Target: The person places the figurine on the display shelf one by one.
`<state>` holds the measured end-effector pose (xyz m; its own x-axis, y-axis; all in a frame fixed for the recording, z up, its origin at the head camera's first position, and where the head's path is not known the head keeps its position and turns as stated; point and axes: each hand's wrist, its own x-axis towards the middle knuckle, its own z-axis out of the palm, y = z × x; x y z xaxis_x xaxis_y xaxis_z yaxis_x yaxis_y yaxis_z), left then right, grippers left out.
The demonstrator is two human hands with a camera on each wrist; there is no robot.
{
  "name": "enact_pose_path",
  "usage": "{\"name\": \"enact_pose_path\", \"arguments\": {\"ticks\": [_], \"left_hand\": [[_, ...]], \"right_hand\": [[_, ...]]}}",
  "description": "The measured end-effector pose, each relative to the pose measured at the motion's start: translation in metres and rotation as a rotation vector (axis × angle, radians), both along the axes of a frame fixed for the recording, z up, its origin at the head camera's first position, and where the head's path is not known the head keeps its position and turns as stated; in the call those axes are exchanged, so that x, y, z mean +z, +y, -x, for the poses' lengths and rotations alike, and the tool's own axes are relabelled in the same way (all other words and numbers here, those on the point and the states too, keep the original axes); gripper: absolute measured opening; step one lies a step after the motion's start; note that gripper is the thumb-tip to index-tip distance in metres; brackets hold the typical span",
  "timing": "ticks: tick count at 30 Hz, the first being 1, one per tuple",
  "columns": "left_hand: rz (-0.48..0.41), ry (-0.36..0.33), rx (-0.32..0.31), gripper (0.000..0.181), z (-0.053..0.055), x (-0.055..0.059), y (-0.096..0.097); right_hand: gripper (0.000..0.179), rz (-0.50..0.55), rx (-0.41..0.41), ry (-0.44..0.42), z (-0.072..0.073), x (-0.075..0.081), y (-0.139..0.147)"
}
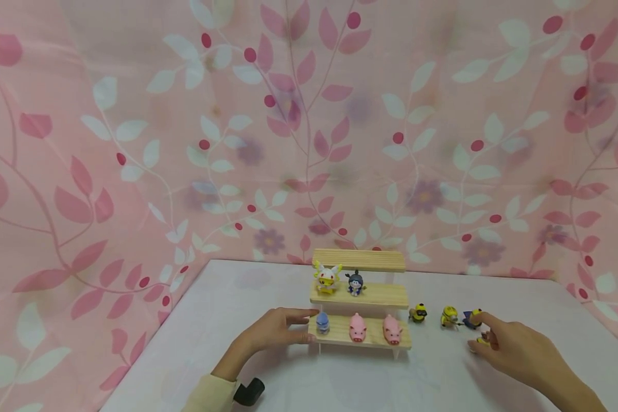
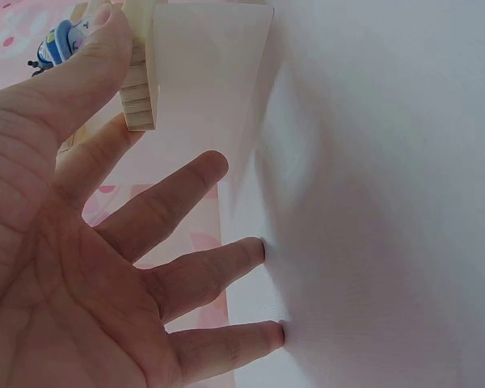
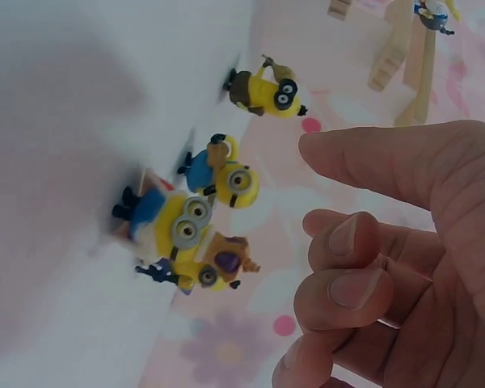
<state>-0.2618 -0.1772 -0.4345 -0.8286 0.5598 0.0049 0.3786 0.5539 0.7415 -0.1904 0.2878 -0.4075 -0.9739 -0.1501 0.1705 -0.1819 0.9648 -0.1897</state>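
My left hand pinches the left end of the bottom board of a wooden display stand between thumb and index finger. Its other fingers spread out straight in the left wrist view. Near the thumb sits a small blue figurine. My right hand hovers beside several yellow Minion figurines, fingers loosely bent. In the right wrist view, a gap separates the fingertips from a goggled Minion. Close by stand a brown-clad Minion, a one-eyed Minion and a Minion with a brown hat.
Two pink pig figurines share the bottom board. The middle board carries a white-and-yellow figurine and a dark-haired figurine. Above is a bare top board. The white table meets a pink floral cloth behind.
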Motion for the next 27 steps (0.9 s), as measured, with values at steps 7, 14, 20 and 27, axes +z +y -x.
{"name": "enact_pose_path", "arguments": {"ticks": [7,14,20,27], "left_hand": [[-0.002,0.007,-0.001,0.058,0.000,-0.001,0.000],[-0.007,0.000,-0.007,0.057,0.000,0.000,-0.001],[-0.004,-0.002,-0.005,0.057,0.001,0.000,-0.002],[0.001,0.000,0.002,0.058,0.000,0.000,-0.001]], "right_hand": [[0.048,0.019,-0.017,-0.003,0.000,-0.009,0.012],[0.051,0.041,-0.041,-0.112,0.010,-0.015,0.025],[0.050,0.048,-0.044,-0.140,0.015,-0.018,0.030],[0.044,0.057,-0.051,-0.154,0.015,-0.020,0.031]]}}
